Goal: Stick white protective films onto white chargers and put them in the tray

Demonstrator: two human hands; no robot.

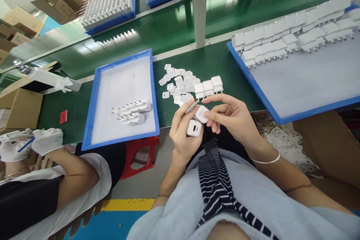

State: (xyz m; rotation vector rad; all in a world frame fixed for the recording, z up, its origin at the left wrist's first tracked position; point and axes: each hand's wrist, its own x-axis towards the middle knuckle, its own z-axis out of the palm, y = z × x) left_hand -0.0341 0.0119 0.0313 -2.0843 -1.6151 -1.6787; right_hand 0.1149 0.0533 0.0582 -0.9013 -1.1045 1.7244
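Note:
My left hand (181, 131) is closed around two white plug chargers. The lower charger (194, 128) turns its end face with two port slots toward me. Just above it, the other charger (201, 114) shows a rounded white end. Between fingers of the same hand sit a few thin white cover plates (192, 106). My right hand (233, 116) presses its thumb on the edge of the upper charger, its index finger stretched above. Beyond my hands, three chargers (208, 87) stand in a row beside a loose pile of small white cover plates (180, 82).
On the left, a blue-rimmed tray (155, 101) holds several chargers. The right tray (253, 88) carries rows of them. A metal post (199, 11) rises behind the bench. At far left, a co-worker's gloved hands (47, 141) hold a blue pen. A red stool (140, 157) stands below.

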